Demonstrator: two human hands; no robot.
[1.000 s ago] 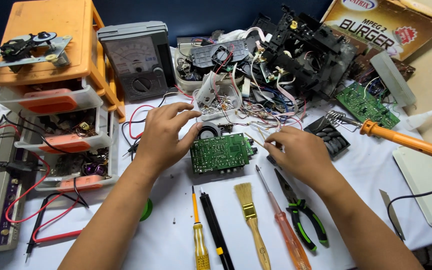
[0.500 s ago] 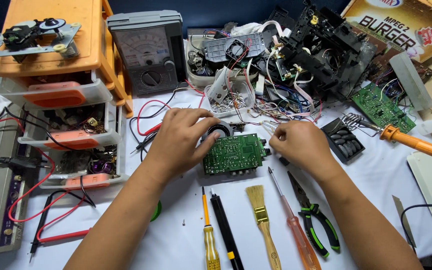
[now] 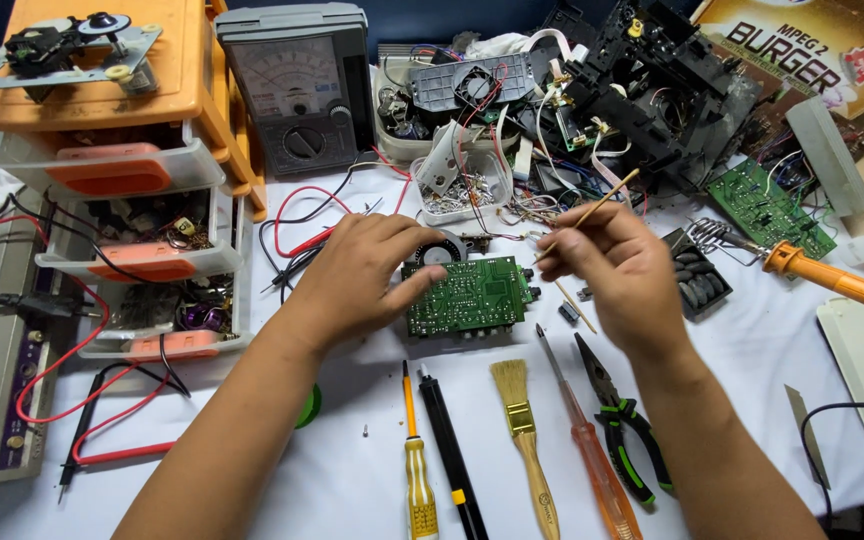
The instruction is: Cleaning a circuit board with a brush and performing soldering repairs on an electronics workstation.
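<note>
Green circuit board [image 3: 467, 296]: rectangular, solder side up, pale traces and dots across it, dark components poking out along right and lower edges. Flat on white bench [image 3: 352, 480], about mid-bench, long axis running left–right, roughly parallel to the near edge. Small black round fan [image 3: 443, 250] touching its upper left corner.

Left hand [image 3: 367, 275]: palm down, fingers spread loosely, tips pressing on the board's left end and against the fan; pinning, not clenched around anything.

Right hand [image 3: 617, 270]: raised just above the board's right end, thumb and forefinger pinched on a thin tan stick [image 3: 592, 212]. Stick slanted, free end pointing up and toward the far right corner, lower end hidden in the fingers; possibly a wooden pick or a thin brush handle, hard to tell.

Along the near edge, laid side by side, handles toward the edge: yellow screwdriver [image 3: 415, 470], black probe [image 3: 450, 460], paintbrush [image 3: 522, 430], orange screwdriver [image 3: 587, 450], green-handled pliers [image 3: 620, 420].

Analogue multimeter [image 3: 297, 90] upright at the far edge. Orange soldering iron [image 3: 832, 280] toward the right edge. Orange drawer cabinet [image 3: 102, 150] at the left edge.
</note>
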